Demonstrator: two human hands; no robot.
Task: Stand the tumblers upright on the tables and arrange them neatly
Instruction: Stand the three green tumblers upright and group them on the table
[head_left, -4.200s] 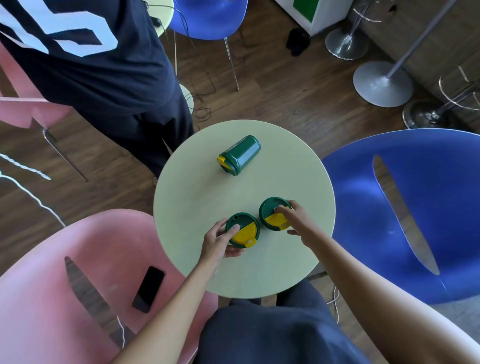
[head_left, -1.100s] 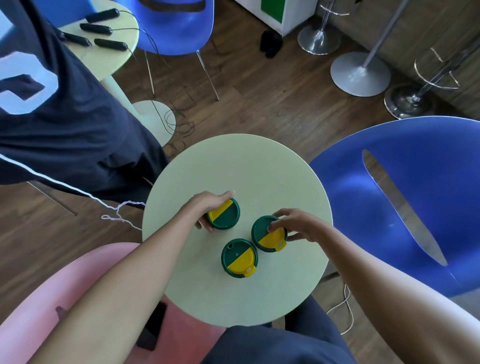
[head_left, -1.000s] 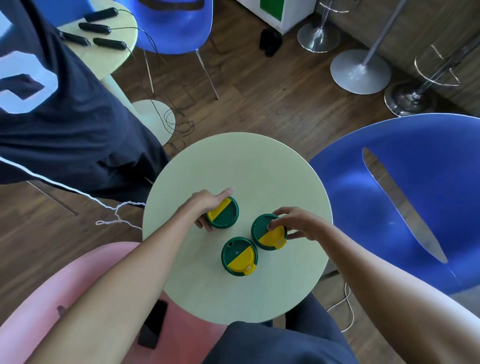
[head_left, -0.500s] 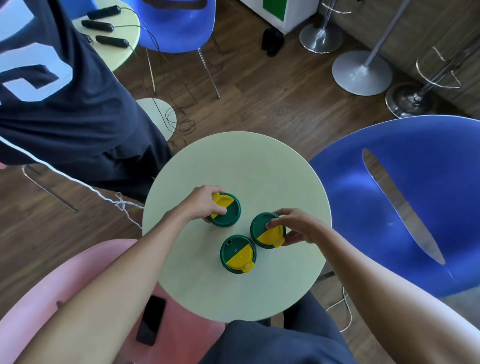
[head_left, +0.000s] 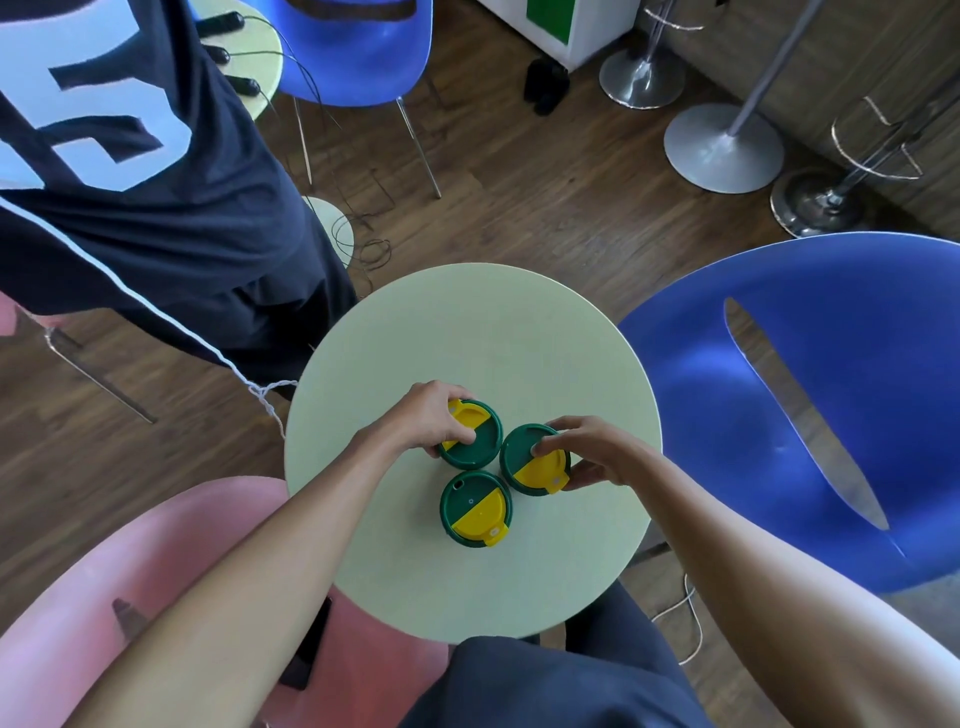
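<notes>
Three green tumblers with yellow-and-green lids stand upright in a tight cluster on the round pale-green table (head_left: 467, 322). My left hand (head_left: 423, 423) grips the left tumbler (head_left: 475, 441) by its lid. My right hand (head_left: 589, 454) holds the right tumbler (head_left: 532, 462), fingers on its rim. The near tumbler (head_left: 475, 509) stands free in front of both, touching or almost touching them.
A person in a dark shirt (head_left: 156, 208) stands at the table's far left. A blue chair (head_left: 810, 405) is on the right and a pink chair (head_left: 130, 597) at near left, with a black phone (head_left: 311, 654) on it. Another small table (head_left: 260, 57) with cables is behind.
My left hand has slid and turned the left tumbler closer to the other two. The right tumbler shifted slightly. The cluster is now tighter.
</notes>
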